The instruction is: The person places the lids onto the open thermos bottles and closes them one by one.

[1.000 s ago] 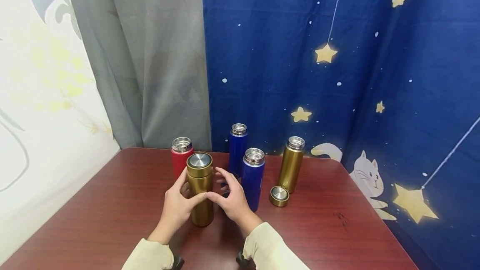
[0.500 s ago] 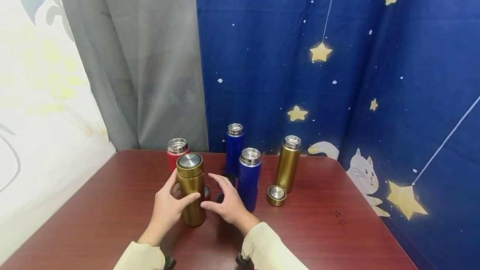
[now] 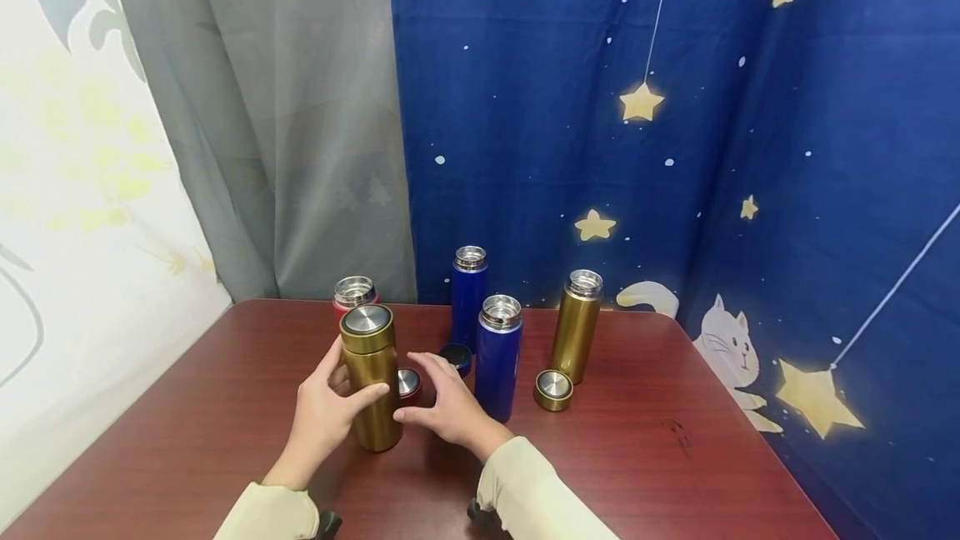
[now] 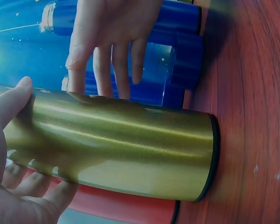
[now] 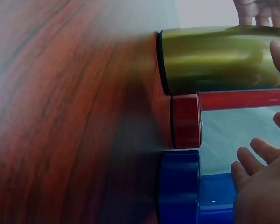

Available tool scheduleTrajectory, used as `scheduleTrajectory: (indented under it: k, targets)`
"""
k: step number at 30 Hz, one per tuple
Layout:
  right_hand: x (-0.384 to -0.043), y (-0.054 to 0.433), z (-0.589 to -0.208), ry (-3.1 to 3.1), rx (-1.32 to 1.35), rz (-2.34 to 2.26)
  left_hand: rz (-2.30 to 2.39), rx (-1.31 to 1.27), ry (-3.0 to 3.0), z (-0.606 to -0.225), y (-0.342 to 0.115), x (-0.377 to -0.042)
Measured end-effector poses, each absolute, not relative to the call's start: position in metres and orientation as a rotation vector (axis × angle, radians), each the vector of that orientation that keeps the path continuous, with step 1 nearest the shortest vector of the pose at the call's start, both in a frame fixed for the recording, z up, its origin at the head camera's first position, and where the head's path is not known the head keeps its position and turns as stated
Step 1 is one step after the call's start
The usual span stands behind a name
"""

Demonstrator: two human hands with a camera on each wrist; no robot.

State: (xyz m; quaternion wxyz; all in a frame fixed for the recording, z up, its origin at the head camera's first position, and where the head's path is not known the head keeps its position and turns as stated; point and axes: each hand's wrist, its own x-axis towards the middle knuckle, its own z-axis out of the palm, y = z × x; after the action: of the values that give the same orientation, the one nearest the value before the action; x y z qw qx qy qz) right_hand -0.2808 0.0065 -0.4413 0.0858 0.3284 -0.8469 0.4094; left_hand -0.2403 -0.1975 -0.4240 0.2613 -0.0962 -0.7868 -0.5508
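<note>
My left hand [image 3: 318,419] grips a gold thermos [image 3: 377,398] with its lid on, the thumb on one side and the fingers round the other. The thermos stands upright; whether its base touches the table I cannot tell. My right hand [image 3: 450,408] is just to its right, fingers spread and loosely bent, holding nothing. In the right wrist view, a red lid [image 5: 186,121] and a blue lid [image 5: 178,186] sit near that hand. Behind the gold thermos is a lidless red thermos [image 3: 354,293], mostly hidden.
Two lidless blue thermoses, the nearer [image 3: 498,369] and the farther [image 3: 468,302], stand right of centre. Farther right are a lidless gold thermos [image 3: 577,332] and a gold lid [image 3: 553,390]. Curtains hang behind the reddish wooden table [image 3: 637,457].
The gold thermos has moved left in my left hand. My right hand has come away from it, and a gap now separates them. The red and blue lids show more.
</note>
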Motion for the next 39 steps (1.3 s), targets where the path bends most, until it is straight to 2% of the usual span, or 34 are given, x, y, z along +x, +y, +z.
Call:
scheduleTrajectory:
  k: [39]
  targets:
    - [-0.294, -0.016, -0.460, -2.790, 0.856, 0.793, -1.306, -0.118, -2.213, -0.417, -0.240, -0.237]
